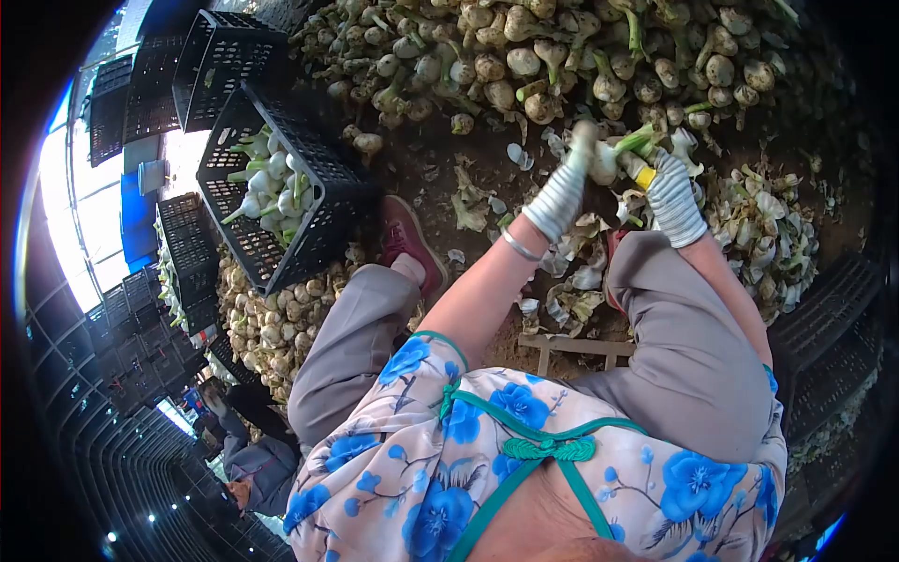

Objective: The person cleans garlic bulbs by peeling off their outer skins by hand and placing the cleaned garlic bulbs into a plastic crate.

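Observation:
A garlic bulb (604, 165) with a short green stem (639, 140) is between my two gloved hands, above the littered ground. My right hand (670, 192), in a white ribbed glove, is closed on the bulb at its stem side. Something yellow (645, 177) shows at its fingers; whether it is a wrap or a handle I cannot tell. My left hand (564, 187), in a similar glove, is at the bulb's left side. Motion smears its fingers, so its grip is unclear. Loose papery skins (581, 267) lie beneath both hands.
A large heap of dirty garlic (534, 66) lies ahead. At left, a black crate (314, 220) holds cleaner bulbs (276, 183), beside more garlic (281, 318) on the ground. Peelings (763, 234) are piled at right, near dark crates (829, 328). Another person (257, 468) is at lower left.

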### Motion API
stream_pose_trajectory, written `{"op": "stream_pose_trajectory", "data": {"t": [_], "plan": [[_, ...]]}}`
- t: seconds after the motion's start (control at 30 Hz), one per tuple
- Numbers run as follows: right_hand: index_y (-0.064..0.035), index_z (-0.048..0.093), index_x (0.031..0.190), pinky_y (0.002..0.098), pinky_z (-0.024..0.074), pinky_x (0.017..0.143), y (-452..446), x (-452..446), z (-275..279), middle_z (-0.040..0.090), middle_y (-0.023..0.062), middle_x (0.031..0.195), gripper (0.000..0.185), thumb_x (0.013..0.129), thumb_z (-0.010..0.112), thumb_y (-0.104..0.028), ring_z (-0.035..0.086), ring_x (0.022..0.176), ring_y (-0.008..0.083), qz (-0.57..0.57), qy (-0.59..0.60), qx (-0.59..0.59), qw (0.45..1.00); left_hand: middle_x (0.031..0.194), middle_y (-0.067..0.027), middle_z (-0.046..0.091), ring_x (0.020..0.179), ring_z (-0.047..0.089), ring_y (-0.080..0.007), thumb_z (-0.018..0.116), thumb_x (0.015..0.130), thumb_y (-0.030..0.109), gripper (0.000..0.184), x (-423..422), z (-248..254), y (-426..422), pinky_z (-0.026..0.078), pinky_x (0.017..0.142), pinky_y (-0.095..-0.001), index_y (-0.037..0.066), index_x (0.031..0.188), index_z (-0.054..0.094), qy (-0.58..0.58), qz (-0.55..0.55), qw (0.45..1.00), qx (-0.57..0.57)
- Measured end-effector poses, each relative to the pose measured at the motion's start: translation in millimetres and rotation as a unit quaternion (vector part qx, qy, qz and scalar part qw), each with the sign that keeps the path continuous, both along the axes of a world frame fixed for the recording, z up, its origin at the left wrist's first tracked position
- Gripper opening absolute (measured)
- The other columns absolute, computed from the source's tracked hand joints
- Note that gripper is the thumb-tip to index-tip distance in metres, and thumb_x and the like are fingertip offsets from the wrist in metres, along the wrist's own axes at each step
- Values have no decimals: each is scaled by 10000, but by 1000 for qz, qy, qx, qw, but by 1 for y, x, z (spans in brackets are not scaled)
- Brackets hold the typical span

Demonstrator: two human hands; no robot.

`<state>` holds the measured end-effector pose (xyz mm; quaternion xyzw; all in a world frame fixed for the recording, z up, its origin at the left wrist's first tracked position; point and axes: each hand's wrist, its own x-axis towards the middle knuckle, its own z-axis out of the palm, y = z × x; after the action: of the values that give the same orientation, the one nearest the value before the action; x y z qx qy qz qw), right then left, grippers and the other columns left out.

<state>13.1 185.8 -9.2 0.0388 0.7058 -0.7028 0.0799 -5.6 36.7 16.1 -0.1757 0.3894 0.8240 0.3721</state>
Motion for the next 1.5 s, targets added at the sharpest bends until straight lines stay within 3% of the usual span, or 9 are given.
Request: {"op": "stream_pose_trajectory", "data": {"t": [0.1,0.17,0.47,0.57,0.63,0.7,1.17,1.37,1.5], "plan": [[-14,614,1001,190,453,665,3,-3,-2,628,41,864,180,839,564,-73,548,748,47,0,236,193,952,1044,-88,514,928,516,-156,742,637,5,701,11,1,-1,441,856,-272,58,1201,329,233,52,961,-140],[6,618,977,206,461,698,-5,-3,26,634,65,862,185,804,591,-54,569,750,73,-23,-46,108,993,994,-73,511,901,519,-158,708,684,36,618,10,-9,2,453,826,-266,53,1182,342,322,160,921,-148],[43,583,980,280,467,709,9,-3,-5,635,153,847,225,768,554,-27,612,782,208,-5,58,129,990,1009,-87,555,884,559,-142,631,799,170,453,-21,2,-18,489,768,-261,18,1181,440,343,5,923,-175],[46,583,965,296,466,676,15,-18,10,630,168,859,214,777,572,-54,611,776,246,-34,-73,191,978,1020,-85,552,890,560,-142,679,759,198,508,-25,2,-26,506,735,-281,26,1181,454,275,-28,955,-107],[43,589,942,247,467,634,35,-17,-34,630,129,863,237,799,618,-143,592,725,137,45,259,452,853,1046,-90,552,951,556,-168,679,743,332,592,-17,-1,-31,481,769,-267,31,1199,452,160,-150,975,17],[32,597,964,231,466,641,19,-16,-11,634,101,866,233,811,613,-143,572,733,92,-67,-66,41,995,1082,-58,550,1020,510,-154,620,797,344,546,-15,-14,-27,435,844,-303,50,1221,441,184,-74,980,-5],[-16,566,936,346,474,642,-9,-29,0,618,183,783,229,756,617,-149,593,691,301,-37,58,299,952,914,-51,602,793,578,-123,599,812,78,219,-16,-16,-25,489,735,-267,33,1020,547,105,176,973,-106],[7,527,1070,371,474,739,28,18,-54,612,184,888,426,701,616,-186,601,831,317,464,-14,463,755,971,-115,564,929,542,-275,560,842,299,295,-38,-1,-45,490,784,-459,60,1011,523,-16,231,962,144],[-17,483,1169,356,428,855,45,10,17,556,208,1077,540,650,589,-120,534,1003,338,344,-104,405,841,886,-106,597,800,583,-285,469,864,404,359,-50,-13,-58,520,688,-467,74,988,538,-106,236,948,188]]}}
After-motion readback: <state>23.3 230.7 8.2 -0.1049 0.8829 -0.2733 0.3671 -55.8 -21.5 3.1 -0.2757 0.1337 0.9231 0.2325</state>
